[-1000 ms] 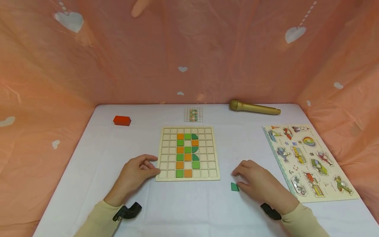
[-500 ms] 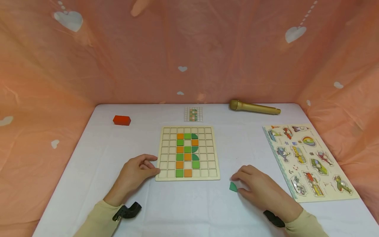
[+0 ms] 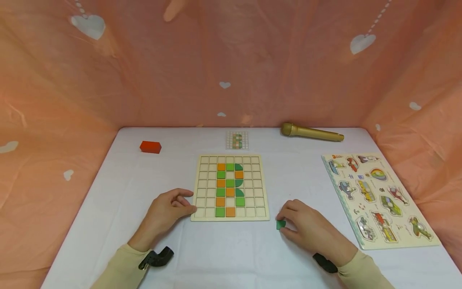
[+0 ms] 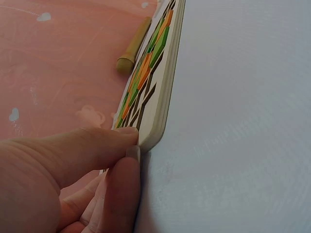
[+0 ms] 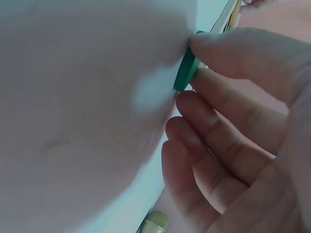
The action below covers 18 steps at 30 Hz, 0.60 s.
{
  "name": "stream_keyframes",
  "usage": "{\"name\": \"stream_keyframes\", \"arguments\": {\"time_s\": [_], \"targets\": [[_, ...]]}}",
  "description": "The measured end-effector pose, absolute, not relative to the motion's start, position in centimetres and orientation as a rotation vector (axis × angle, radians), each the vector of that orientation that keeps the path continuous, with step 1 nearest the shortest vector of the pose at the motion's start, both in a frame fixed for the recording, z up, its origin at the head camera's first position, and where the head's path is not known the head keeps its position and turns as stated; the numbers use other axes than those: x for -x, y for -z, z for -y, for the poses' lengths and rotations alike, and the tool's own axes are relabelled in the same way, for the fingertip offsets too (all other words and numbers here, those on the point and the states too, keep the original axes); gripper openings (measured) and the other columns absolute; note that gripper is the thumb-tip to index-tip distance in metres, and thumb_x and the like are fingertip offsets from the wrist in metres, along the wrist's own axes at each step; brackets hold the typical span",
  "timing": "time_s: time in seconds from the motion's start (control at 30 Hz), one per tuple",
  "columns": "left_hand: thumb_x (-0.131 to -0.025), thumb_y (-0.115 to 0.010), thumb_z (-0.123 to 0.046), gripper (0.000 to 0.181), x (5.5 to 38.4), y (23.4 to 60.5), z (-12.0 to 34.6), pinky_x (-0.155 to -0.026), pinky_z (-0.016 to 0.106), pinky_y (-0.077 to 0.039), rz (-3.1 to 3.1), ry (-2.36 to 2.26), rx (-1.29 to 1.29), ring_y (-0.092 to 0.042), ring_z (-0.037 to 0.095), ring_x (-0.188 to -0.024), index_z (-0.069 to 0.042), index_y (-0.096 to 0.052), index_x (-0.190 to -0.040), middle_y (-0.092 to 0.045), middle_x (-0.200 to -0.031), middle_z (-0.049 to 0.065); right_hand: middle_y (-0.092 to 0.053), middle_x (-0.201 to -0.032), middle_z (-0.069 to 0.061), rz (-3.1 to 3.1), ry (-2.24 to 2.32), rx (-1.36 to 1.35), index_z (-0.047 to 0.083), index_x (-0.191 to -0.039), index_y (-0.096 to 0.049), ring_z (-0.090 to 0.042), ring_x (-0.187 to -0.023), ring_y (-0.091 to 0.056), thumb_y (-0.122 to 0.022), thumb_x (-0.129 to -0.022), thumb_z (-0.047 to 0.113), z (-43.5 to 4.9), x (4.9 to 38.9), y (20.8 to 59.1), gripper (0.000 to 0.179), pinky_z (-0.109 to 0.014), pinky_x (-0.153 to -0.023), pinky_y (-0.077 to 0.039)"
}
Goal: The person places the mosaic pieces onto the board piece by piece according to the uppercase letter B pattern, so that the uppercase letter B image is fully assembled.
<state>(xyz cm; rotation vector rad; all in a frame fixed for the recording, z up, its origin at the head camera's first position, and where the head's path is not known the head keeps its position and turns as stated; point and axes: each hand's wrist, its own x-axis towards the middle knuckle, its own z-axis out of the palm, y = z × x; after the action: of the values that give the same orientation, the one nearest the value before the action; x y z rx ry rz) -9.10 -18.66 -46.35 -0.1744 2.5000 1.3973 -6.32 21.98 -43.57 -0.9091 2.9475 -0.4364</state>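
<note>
The pale wooden grid board (image 3: 255, 212) lies mid-table, with orange, green and rounded dark green tiles in its squares. My left hand (image 3: 164, 212) holds its lower left edge with thumb and forefinger, the fingertips (image 4: 127, 138) right at the corner in the left wrist view. To the board's right, my right hand (image 3: 304, 226) pinches a small dark green tile (image 3: 280, 225) with one rounded side. In the right wrist view the tile (image 5: 185, 70) sits between thumb and forefinger, close over the white cloth, while the other fingers curl loosely.
A small pattern card (image 3: 237, 140) lies behind the board. Farther back are a red block (image 3: 150, 147) at left and a gold microphone (image 3: 312, 132) at right. A vehicle puzzle board (image 3: 377, 200) occupies the right side. Peach curtains (image 3: 231, 64) enclose the table.
My right hand has shifted slightly left towards the board, and the green tile has turned and moved left with its fingers. My left hand stays at the board's edge.
</note>
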Motion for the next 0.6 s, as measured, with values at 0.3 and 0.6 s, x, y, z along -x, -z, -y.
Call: {"name": "stream_keyframes", "arguments": {"time_s": [0.3, 0.6], "targets": [[-0.088, -0.089, -0.025, 0.048, 9.1, 46.3, 18.7, -0.074, 0.025, -0.048, -2.500, -1.391, 0.180, -0.066, 0.016, -0.079, -0.011, -0.073, -0.131, -0.073, -0.095, 0.003, -0.065, -0.102, 0.011, -2.973, 0.459, 0.995, 0.021, -0.099, -0.077, -0.004, -0.093, -0.058, -0.091, -0.084, 0.015, -20.8, 7.3, 43.0, 0.020, -0.026, -0.078, -0.057], [-0.089, -0.089, -0.025, 0.048, 9.2, 46.4, 18.7, -0.074, 0.026, -0.048, -2.501, -1.386, 0.173, -0.066, 0.017, -0.080, -0.011, -0.073, -0.132, -0.074, -0.095, 0.003, -0.065, -0.099, 0.007, -2.897, 0.505, 1.141, 0.015, -0.100, -0.079, -0.007, -0.094, -0.058, -0.086, -0.090, 0.015, -16.0, 9.6, 42.3, 0.012, -0.025, -0.078, -0.055]]}}
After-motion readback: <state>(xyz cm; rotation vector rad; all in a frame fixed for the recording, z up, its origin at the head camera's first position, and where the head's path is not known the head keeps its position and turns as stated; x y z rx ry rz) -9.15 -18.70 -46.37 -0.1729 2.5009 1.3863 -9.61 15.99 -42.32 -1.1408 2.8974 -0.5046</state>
